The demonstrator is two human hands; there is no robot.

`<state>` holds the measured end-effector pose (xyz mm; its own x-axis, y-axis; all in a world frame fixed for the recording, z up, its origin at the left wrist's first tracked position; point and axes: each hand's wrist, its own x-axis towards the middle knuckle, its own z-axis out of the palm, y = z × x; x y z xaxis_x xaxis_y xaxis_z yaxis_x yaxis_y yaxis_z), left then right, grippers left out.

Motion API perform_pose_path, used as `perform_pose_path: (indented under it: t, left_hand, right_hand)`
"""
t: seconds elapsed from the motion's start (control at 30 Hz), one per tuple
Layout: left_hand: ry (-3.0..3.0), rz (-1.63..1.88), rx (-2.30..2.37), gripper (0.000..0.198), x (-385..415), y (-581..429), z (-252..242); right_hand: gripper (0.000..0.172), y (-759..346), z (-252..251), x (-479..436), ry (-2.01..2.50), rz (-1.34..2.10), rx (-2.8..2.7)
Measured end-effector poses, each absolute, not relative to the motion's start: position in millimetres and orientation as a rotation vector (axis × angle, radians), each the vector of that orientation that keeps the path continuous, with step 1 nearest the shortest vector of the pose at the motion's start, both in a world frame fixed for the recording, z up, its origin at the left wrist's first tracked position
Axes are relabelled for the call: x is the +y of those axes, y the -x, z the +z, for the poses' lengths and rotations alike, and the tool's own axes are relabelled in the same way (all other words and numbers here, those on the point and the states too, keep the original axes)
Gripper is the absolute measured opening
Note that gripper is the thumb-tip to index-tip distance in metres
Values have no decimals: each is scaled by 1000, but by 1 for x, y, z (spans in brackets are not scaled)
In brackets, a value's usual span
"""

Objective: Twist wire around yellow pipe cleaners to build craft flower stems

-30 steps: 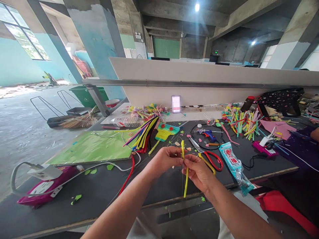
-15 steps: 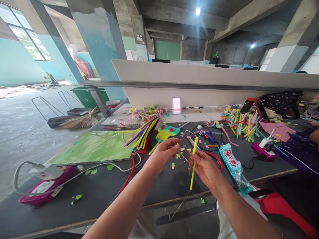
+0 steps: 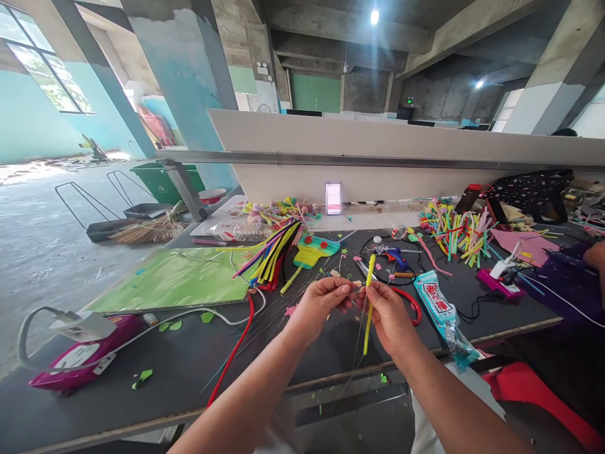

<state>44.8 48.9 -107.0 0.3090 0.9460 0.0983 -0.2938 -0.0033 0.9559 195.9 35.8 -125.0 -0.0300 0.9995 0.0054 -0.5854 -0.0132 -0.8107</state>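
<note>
My right hand (image 3: 388, 312) is closed round a yellow pipe-cleaner stem (image 3: 367, 331), held nearly upright above the table's front edge. Its upper part is thicker and looks wound. At the stem's left side, my left hand (image 3: 326, 302) pinches what appears to be a thin wire; its fingertips almost meet those of the right hand. Fine wire strands (image 3: 355, 359) hang below the fingers. Behind my left hand lies a flat yellow and turquoise pipe-cleaner piece (image 3: 316, 251) with red spots. A bundle of coloured pipe cleaners (image 3: 278, 255) rests left of it.
A blue glue gun (image 3: 396, 257) and a turquoise packet (image 3: 442, 315) lie at the right. A green sheet (image 3: 179, 280) covers the left side near a purple power strip (image 3: 89, 353). A phone (image 3: 333, 198) stands at the back. Another person's hand (image 3: 595, 255) shows at the right edge.
My left hand has moved right, from open beside the stem to a pinch close against it. The right hand keeps its hold on the yellow stem.
</note>
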Motion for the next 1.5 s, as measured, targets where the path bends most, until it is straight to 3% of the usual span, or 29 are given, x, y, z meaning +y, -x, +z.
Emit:
perform_pose_path:
  t: [0.47,0.97,1.5]
  left_hand:
    - [-1360,1204,825,19,51,-53,-122]
    - [-1393,1129,721,23,42,-41,-121]
    - [-1411,884,683,26,47,-15,-108]
  right_hand:
    - [30,-178,-136,30,850,1361,-724]
    - [24,-173,-136,24,743,1285,-824]
    - [26,-171,-131,14,733,1475,-751]
